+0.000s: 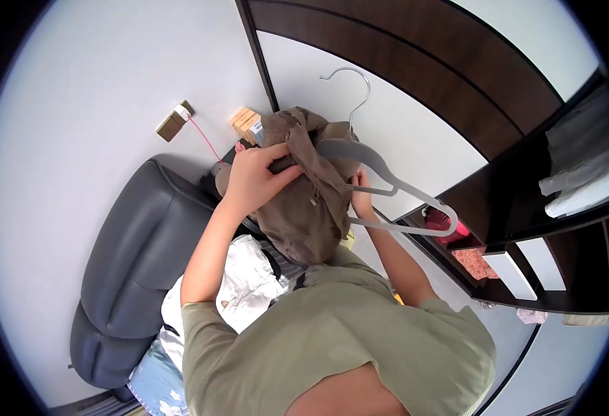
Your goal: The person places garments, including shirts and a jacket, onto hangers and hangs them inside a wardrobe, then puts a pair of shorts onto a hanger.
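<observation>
A brown garment [304,222] hangs bunched in front of me, between my two hands. My left hand [259,177] pinches its upper fabric, thumb and fingers closed around a fold. A grey clothes hanger [405,191] with a metal hook is partly inside the garment; one shoulder sticks out to the right and the other is hidden by cloth. My right hand [361,197] is closed at the garment's right edge, behind the hanger's bars. Its fingertips are partly covered, and whether it also grips the hanger is unclear.
A dark padded headboard [145,256] stands at left, with white clothes [245,284] beside it. Close on the right is an open dark wardrobe [505,201] with shelves and folded clothes [582,166]. A pink cable [206,135] runs from the wall socket [175,123].
</observation>
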`<state>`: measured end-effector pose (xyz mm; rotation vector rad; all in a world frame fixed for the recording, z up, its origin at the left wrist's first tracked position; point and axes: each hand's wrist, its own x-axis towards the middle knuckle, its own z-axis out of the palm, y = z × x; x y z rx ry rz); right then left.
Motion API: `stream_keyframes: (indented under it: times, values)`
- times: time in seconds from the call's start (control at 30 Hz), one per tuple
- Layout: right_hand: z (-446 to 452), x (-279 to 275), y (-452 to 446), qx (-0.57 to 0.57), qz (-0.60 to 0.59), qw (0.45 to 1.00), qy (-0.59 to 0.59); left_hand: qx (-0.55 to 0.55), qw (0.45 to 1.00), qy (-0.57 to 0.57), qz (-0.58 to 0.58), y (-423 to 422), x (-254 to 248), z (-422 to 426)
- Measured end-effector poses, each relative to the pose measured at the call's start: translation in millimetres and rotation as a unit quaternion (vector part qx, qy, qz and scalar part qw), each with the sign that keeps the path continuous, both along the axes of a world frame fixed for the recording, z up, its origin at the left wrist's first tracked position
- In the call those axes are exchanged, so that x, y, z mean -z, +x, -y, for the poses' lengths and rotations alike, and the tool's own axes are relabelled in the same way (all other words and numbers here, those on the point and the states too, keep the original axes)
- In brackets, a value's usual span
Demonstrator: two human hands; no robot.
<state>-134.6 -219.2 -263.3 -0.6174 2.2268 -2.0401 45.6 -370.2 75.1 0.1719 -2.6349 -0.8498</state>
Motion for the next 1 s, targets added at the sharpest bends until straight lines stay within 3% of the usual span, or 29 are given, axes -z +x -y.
stream_keyframes:
  times: [0.07,0.17,0.2,0.3,0.4,0.53,0.63,0.73,1.0]
  values:
    - [-11.1,5.8,-8.6,-0.019,-0.023,0.997,0.070,-0.022,1.000,0.006,0.005,1.7,2.1,3.5]
    - [-18.6,-55.5,2.3,-0.061,0.106,0.992,0.041,-0.042,0.999,-0.004,-0.016,7.4,7.0,12.5]
    - [-18.4,-55.7,2.2,-0.090,0.027,0.995,-0.020,-0.053,0.999,-0.001,-0.008,10.6,3.3,13.9]
    - [-14.0,-56.4,2.0,-0.149,-0.046,0.985,-0.074,-0.077,0.997,0.010,-0.006,18.2,-6.1,17.7]
    - [-26.9,-76.9,15.2,-0.245,0.012,0.968,0.047,-0.083,0.996,0.010,-0.038,19.9,-1.0,30.3]
    - [-27.3,-105.8,27.3,-0.346,0.054,0.932,0.096,-0.084,0.996,0.000,-0.022,21.2,0.1,37.2]
    - [-27.2,-98.5,24.2,-0.369,0.092,0.922,0.075,-0.080,0.996,0.018,-0.026,21.3,0.4,31.8]
    - [-30.9,-101.1,22.6,-0.322,0.050,0.941,0.090,-0.076,0.997,0.019,-0.024,24.6,-0.8,29.9]
    - [-17.0,-94.7,20.9,-0.330,0.051,0.942,0.031,-0.095,0.995,-0.012,-0.003,33.5,-7.1,35.2]
